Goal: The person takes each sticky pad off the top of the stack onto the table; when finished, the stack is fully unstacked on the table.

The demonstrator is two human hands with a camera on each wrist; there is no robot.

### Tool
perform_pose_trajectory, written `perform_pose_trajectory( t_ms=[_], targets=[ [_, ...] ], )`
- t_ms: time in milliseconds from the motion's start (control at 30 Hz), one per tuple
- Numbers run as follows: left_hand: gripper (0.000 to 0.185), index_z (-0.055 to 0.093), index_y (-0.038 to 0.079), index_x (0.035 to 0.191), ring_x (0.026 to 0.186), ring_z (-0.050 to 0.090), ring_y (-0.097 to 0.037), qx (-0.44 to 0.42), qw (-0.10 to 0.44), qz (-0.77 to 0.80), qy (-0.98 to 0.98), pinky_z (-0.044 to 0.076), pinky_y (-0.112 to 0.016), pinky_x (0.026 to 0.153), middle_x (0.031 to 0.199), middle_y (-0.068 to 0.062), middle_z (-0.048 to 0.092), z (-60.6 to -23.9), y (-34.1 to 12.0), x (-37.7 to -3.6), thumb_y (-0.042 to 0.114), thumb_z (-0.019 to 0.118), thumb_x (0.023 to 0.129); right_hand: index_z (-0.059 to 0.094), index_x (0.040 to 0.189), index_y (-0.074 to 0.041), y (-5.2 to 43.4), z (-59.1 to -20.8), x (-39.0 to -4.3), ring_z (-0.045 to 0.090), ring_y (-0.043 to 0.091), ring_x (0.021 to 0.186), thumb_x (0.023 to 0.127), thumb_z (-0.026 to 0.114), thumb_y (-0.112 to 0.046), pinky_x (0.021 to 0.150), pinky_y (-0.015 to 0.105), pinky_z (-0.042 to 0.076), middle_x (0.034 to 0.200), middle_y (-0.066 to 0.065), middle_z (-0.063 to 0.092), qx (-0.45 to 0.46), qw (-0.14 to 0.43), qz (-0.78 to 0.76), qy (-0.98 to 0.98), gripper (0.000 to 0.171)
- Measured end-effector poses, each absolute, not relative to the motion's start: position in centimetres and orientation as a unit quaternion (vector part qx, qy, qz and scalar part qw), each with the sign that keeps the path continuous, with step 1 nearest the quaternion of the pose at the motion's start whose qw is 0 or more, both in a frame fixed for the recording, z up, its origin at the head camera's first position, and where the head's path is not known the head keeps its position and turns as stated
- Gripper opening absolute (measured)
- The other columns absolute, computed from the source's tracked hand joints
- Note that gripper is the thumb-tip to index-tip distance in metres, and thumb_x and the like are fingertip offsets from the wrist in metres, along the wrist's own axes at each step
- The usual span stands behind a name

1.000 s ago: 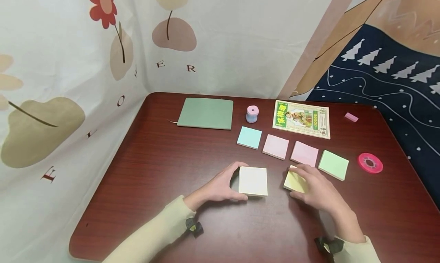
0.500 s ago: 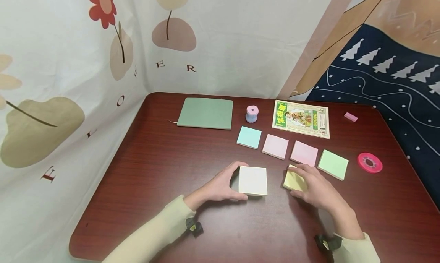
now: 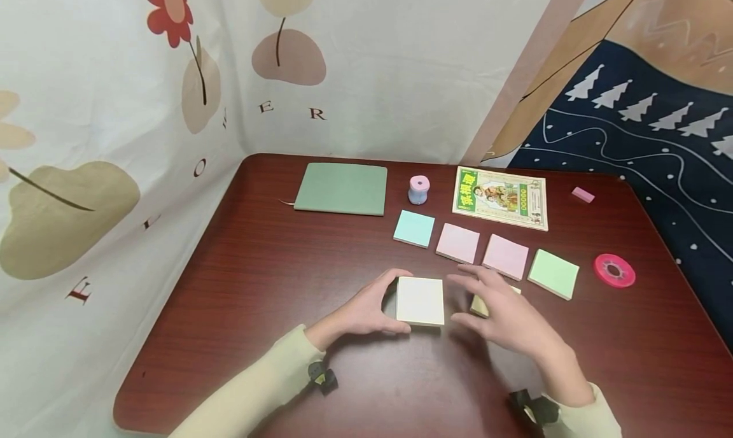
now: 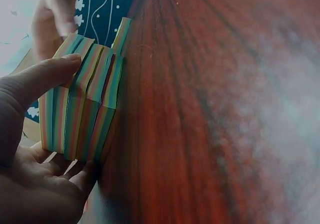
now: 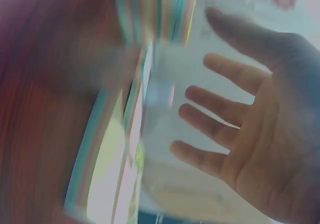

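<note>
My left hand [image 3: 366, 307] grips a stack of sticky note pads [image 3: 420, 301] with a white top, thumb on the near side and fingers on the far side. In the left wrist view the stack [image 4: 82, 102] shows several striped pads one on another, slightly offset. Right of it my right hand [image 3: 506, 310] hovers with its fingers apart, holding nothing. Beneath that hand lies a yellow sticky note pad [image 3: 478, 307], mostly covered in the head view. The right wrist view shows the spread fingers [image 5: 215, 124] facing the stack [image 5: 155, 12].
Behind the hands lie a blue pad [image 3: 414, 228], two pink pads [image 3: 458, 243] and a green pad [image 3: 553, 274]. Further back are a green notebook [image 3: 342, 189], a pink-and-blue spool-shaped item [image 3: 418, 190], a printed booklet [image 3: 501, 198] and a pink block [image 3: 583, 195]. A pink ring [image 3: 614, 270] lies right.
My right hand has let go of the yellow pad, spread its fingers and moved left toward the stack. The left hand keeps its grip and has not moved.
</note>
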State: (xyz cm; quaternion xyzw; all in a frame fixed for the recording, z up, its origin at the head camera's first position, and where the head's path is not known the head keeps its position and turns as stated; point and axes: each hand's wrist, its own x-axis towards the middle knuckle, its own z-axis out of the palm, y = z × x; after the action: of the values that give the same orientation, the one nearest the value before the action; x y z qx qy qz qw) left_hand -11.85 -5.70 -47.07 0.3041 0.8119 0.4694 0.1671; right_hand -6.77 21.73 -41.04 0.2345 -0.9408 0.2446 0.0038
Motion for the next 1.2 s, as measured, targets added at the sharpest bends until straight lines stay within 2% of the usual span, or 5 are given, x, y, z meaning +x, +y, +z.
perform_pose_trajectory(
  t_ms=[267,467,700,1033,1200],
  targets=[
    [0.091,0.041,0.021,0.140,0.110,0.050,-0.012,0.300,0.170,0.453,0.822,0.043,-0.034,0.093,0.133,0.008,0.049,-47.0,-5.7,-11.9,0.023,0.091,0.064,0.056,0.138,-0.012,16.8,-41.5,-7.3,0.048,0.028,0.124,0.074,0.086,-0.035,0.098,0.049,0.044,0.141,0.012,0.048,0.328,0.006,0.237,-0.914,0.074],
    [0.093,0.039,0.020,0.142,0.104,0.052,-0.014,0.282,0.184,0.453,0.826,0.046,-0.034,0.087,0.131,0.002,0.051,-46.8,-5.8,-11.8,0.023,0.090,0.065,0.059,0.133,-0.013,15.8,-42.2,-8.1,0.051,0.026,0.117,0.073,0.086,-0.032,0.094,0.047,0.045,0.137,0.010,0.051,0.346,0.008,0.213,-0.914,0.068],
    [0.091,0.040,0.017,0.141,0.116,0.050,-0.015,0.286,0.183,0.453,0.824,0.043,-0.036,0.097,0.134,0.002,0.050,-46.9,-5.7,-11.9,0.022,0.091,0.066,0.060,0.131,-0.016,15.8,-42.2,-8.3,0.053,0.022,0.111,0.074,0.085,-0.032,0.086,0.042,0.048,0.133,0.007,0.053,0.333,0.003,0.207,-0.920,0.065],
    [0.086,0.042,0.013,0.139,0.126,0.047,-0.015,0.296,0.187,0.486,0.801,0.037,-0.031,0.108,0.133,0.002,0.049,-46.9,-5.6,-11.9,0.014,0.090,0.068,0.061,0.132,-0.017,21.4,-40.6,-7.2,0.051,0.025,0.119,0.072,0.087,-0.028,0.093,0.049,0.048,0.134,0.005,0.053,0.248,-0.001,0.238,-0.939,0.066],
    [0.085,0.042,0.014,0.139,0.126,0.047,-0.013,0.292,0.187,0.485,0.803,0.037,-0.031,0.108,0.132,0.003,0.049,-46.9,-5.7,-11.8,0.014,0.089,0.068,0.061,0.130,-0.015,26.4,-40.4,-5.6,0.050,0.029,0.114,0.071,0.088,-0.023,0.086,0.053,0.048,0.132,0.010,0.053,0.180,-0.001,0.225,-0.958,0.066]
  ],
)
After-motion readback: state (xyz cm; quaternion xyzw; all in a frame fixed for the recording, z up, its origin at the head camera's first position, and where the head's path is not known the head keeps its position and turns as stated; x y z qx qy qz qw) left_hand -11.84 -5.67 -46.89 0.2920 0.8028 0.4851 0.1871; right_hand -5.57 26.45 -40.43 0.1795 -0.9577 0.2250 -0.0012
